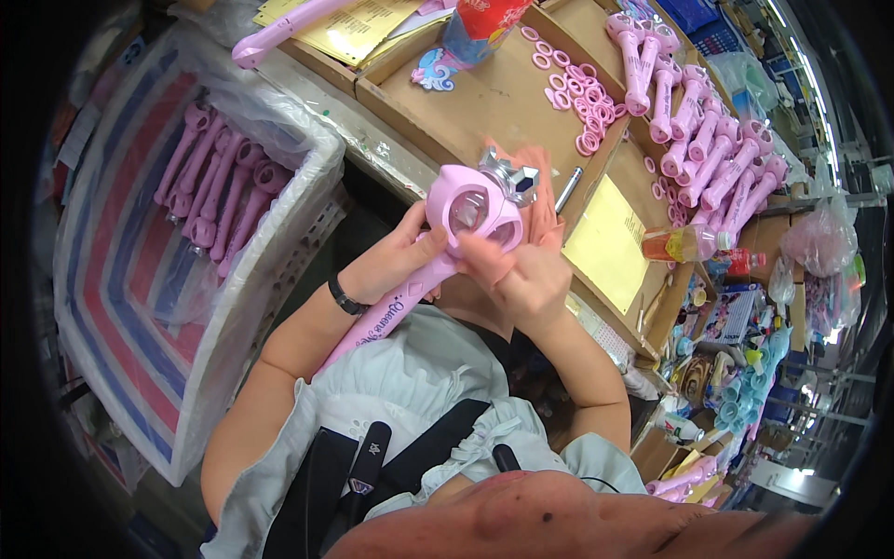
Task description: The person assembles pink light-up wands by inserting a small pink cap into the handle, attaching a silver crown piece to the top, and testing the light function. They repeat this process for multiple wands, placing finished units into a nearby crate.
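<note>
Pink toy wand held in both hands above the desk's near edge.

The wand (pixel 438 270) runs lower-left to upper-right, its ring head with a silver gem pointing toward the desk (pixel 484 102). The left hand (pixel 396 261) is closed round the handle; the right hand (pixel 521 275) pinches the head, nearer the gem. More wands (pixel 708 149) lie along the desk's right edge, rings (pixel 582 98) mid-desk, a bin (pixel 186 279) left.

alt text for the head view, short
Two hands, left hand and right hand, hold a pink toy wand with a silver crown tip over a cardboard bench. A bin of pink handles sits to the left; rings and more wands lie ahead.
</note>
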`<state>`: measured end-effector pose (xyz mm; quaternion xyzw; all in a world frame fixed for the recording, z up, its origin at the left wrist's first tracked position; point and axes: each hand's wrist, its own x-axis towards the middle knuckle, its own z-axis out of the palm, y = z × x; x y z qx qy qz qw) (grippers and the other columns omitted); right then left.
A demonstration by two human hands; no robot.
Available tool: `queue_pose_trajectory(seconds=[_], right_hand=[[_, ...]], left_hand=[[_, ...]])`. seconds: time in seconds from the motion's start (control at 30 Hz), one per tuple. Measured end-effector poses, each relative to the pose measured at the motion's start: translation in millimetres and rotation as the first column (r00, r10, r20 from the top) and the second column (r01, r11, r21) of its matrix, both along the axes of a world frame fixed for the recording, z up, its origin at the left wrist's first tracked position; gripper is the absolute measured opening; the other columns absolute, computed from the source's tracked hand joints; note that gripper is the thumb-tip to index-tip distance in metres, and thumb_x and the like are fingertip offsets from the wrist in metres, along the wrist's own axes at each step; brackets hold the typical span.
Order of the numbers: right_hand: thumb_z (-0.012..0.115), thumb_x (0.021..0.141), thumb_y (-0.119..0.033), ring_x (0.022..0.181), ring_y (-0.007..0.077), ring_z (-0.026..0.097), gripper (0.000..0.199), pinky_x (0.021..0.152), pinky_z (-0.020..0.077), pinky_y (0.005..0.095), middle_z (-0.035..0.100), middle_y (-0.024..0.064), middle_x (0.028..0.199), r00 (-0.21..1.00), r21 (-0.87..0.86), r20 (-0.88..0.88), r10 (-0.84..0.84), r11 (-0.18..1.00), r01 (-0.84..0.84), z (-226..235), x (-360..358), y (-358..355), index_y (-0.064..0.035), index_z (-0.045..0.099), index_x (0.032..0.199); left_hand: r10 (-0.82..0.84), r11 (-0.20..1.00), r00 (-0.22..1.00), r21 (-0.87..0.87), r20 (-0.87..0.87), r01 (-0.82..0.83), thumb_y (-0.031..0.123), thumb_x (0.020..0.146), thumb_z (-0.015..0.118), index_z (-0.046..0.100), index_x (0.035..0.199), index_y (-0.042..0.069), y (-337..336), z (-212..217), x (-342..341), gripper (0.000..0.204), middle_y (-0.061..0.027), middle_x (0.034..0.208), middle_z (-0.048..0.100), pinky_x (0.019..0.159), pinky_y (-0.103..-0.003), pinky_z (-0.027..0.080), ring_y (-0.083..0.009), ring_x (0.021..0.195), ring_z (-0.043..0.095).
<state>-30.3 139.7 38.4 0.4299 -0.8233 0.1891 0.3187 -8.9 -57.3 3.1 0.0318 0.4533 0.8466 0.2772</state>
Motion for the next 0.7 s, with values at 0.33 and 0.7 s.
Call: queue_pose_trajectory(seconds=[0.33, 0.7], right_hand=[[0.076, 0.061, -0.027, 0.045, 0.0129, 0.045, 0.041, 0.047, 0.034, 0.0279, 0.04, -0.0032, 0.054, 0.995, -0.061, 0.098, -0.011, 0.998, 0.017, 7, 8, 1, -0.0157, 0.069, 0.1], [0.073, 0.059, -0.02, 0.046, 0.0119, 0.044, 0.04, 0.047, 0.0338, 0.0276, 0.038, -0.0032, 0.053, 0.971, -0.03, 0.174, -0.164, 0.985, 0.172, 2, 14, 6, -0.0165, 0.07, 0.099]], left_hand=[[0.055, 0.998, 0.998, -0.036, -0.013, -0.056, 0.043, 0.093, 0.047, 0.021, 0.139, 0.013, 3, 3, 11, 0.06, -0.0075, 0.099, 0.054, 0.052, -0.023, 0.048, -0.0115, 0.062, 0.057], [0.004, 0.997, 1.0, -0.073, 0.007, -0.003, 0.042, 0.094, 0.045, 0.02, 0.14, 0.014, 4, 1, 9, 0.059, -0.0068, 0.099, 0.055, 0.053, -0.022, 0.048, -0.0106, 0.065, 0.057]])
